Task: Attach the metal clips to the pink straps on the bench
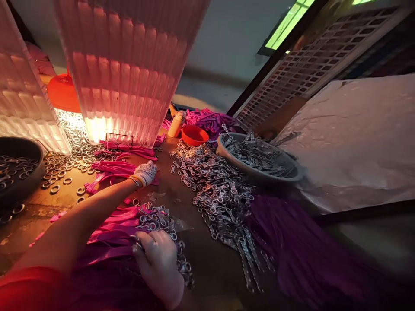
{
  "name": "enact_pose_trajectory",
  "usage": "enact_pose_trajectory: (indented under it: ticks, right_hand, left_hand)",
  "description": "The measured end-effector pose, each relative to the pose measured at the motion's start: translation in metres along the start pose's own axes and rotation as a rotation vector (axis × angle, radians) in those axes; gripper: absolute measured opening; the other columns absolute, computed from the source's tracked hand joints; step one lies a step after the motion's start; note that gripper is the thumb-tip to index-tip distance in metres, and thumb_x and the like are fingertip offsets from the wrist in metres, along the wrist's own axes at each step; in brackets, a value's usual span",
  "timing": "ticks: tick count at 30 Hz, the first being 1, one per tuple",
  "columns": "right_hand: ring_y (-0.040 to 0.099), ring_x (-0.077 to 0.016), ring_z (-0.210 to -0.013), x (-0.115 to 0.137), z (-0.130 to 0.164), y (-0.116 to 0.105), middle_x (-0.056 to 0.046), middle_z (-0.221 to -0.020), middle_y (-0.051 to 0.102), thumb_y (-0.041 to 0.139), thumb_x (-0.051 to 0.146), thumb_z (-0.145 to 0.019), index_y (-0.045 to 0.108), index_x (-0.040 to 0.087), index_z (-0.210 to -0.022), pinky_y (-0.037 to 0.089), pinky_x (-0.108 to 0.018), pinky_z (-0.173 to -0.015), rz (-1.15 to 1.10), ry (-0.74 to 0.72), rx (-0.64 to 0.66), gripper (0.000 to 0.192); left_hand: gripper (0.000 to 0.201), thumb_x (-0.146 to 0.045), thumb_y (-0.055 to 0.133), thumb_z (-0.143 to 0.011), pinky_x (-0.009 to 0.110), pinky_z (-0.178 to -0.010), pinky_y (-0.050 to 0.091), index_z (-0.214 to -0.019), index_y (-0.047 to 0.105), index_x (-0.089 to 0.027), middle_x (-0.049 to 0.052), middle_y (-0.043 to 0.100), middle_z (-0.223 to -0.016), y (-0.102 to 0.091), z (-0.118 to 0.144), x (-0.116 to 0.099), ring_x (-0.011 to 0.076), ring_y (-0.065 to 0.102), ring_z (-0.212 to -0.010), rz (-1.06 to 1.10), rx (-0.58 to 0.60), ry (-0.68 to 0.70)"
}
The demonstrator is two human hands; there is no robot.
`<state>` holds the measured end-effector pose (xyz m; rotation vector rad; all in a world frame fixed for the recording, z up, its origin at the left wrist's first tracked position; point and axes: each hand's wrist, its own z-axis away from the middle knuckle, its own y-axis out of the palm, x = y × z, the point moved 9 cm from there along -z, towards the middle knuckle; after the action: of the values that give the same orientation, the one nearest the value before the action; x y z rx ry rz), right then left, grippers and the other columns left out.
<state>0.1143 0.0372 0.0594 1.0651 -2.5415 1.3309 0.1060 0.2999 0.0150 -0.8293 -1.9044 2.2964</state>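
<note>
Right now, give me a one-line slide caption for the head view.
Gloved left hand reaches onto pink straps; bare right hand presses a strap bundle beside metal rings.

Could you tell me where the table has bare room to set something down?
One bare patch lies mid-table, between the gloved left hand on the pink straps and the clip pile. Another runs along the near edge, right of the right hand. Loose rings crowd the left; the tray fills the far right.

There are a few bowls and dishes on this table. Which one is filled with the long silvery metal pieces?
The grey round basin at the right, beside the small orange dish. It is heaped with long silvery pieces; the dark bowl at far left holds metal rings instead.
</note>
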Motion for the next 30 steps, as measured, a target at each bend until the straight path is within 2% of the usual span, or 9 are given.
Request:
enact_pose_trajectory:
  ticks: [3, 6, 9, 12, 18, 21, 24, 27, 30]
  right_hand:
    - [0.057, -0.0184, -0.069, -0.009, 0.0, -0.002, -0.002, -0.076, 0.065, 0.046, 0.037, -0.103, 0.064, 0.021, -0.102, 0.038, -0.031, -0.066, -0.135, 0.084, 0.006, 0.024]
    - [0.063, -0.0184, -0.077, -0.035, 0.002, -0.004, -0.004, -0.085, 0.07, 0.05, 0.039, -0.1, 0.069, 0.022, -0.097, 0.046, -0.03, -0.071, -0.537, 0.389, 0.025, 0.026]
    - [0.065, -0.0174, -0.075, -0.044, 0.003, 0.003, -0.006, -0.094, 0.071, 0.044, 0.047, -0.101, 0.068, 0.021, -0.092, 0.052, -0.031, -0.07, -1.099, 0.689, 0.105, 0.036]
    - [0.065, -0.0185, -0.081, -0.03, -0.007, 0.004, -0.006, -0.099, 0.069, 0.041, 0.052, -0.101, 0.065, 0.023, -0.097, 0.054, -0.035, -0.072, -1.364, 0.717, 0.181, 0.038]
    - [0.061, -0.0181, -0.08, -0.007, -0.02, 0.012, -0.002, -0.086, 0.067, 0.051, 0.055, -0.096, 0.066, 0.027, -0.096, 0.051, -0.033, -0.068, -1.32, 0.672, 0.167, 0.032]
    - [0.053, -0.0148, -0.061, 0.003, -0.017, 0.009, -0.002, -0.068, 0.06, 0.042, 0.06, -0.098, 0.064, 0.022, -0.084, 0.044, -0.028, -0.057, -1.309, 0.707, 0.141, 0.046]
    - [0.043, -0.0117, -0.052, 0.024, -0.009, 0.003, 0.001, -0.059, 0.053, 0.047, 0.054, -0.097, 0.064, 0.018, -0.078, 0.034, -0.025, -0.05, -1.255, 0.703, 0.305, 0.044]
    - [0.041, -0.0109, -0.057, 0.043, 0.006, 0.002, 0.002, -0.062, 0.052, 0.055, 0.041, -0.092, 0.063, 0.016, -0.072, 0.031, -0.024, -0.053, -1.06, 0.64, 0.509, 0.033]
    - [0.046, -0.0123, -0.069, 0.053, 0.02, 0.001, 0.001, -0.072, 0.057, 0.056, 0.032, -0.09, 0.061, 0.017, -0.071, 0.034, -0.025, -0.064, -0.816, 0.498, 0.515, 0.024]
  left_hand:
    - [0.022, -0.026, 0.06, -0.094, 0.038, -0.084, 0.054, -0.11, 0.067, -0.012, 0.013, 0.066, -0.115, -0.013, 0.007, 0.004, 0.0231, 0.067, -0.098, -0.016, -0.052, 0.025]
    - [0.021, -0.018, 0.054, -0.094, 0.033, -0.086, 0.05, -0.105, 0.07, -0.011, 0.015, 0.066, -0.113, -0.045, 0.036, 0.004, 0.0235, 0.066, -0.1, -0.012, -0.138, 0.086]
    - [0.023, -0.024, 0.05, -0.099, 0.029, -0.089, 0.049, -0.106, 0.069, -0.014, 0.01, 0.069, -0.104, -0.085, 0.103, -0.01, 0.019, 0.064, -0.099, 0.057, -0.272, 0.198]
    - [0.017, -0.022, 0.055, -0.096, 0.026, -0.08, 0.051, -0.103, 0.07, -0.017, 0.005, 0.07, -0.095, -0.118, 0.206, -0.035, 0.016, 0.065, -0.087, 0.366, -0.505, 0.45]
    - [0.034, -0.011, 0.06, -0.089, 0.026, -0.085, 0.054, -0.118, 0.071, -0.025, 0.007, 0.073, -0.11, -0.064, 0.328, -0.036, 0.0198, 0.068, -0.098, 0.735, -0.306, 0.437]
    - [0.025, -0.027, 0.067, -0.089, 0.024, -0.067, 0.053, -0.111, 0.076, -0.021, 0.009, 0.074, -0.096, -0.03, 0.342, -0.004, 0.0168, 0.066, -0.077, 1.026, -0.22, 0.123]
    - [0.042, -0.041, 0.068, -0.087, 0.017, -0.04, 0.028, -0.122, 0.07, -0.017, 0.0, 0.059, -0.06, 0.003, 0.35, 0.021, 0.0053, 0.035, -0.042, 1.418, -0.119, -0.234]
    - [0.056, -0.042, 0.071, -0.082, 0.017, -0.038, 0.015, -0.129, 0.064, -0.014, -0.009, 0.041, -0.047, 0.009, 0.347, 0.018, 0.0041, 0.02, -0.04, 1.69, -0.08, -0.246]
    - [0.04, -0.037, 0.071, -0.08, 0.015, -0.038, 0.016, -0.11, 0.067, -0.011, -0.009, 0.037, -0.049, 0.008, 0.339, 0.021, 0.0036, 0.021, -0.041, 1.829, -0.173, -0.224]
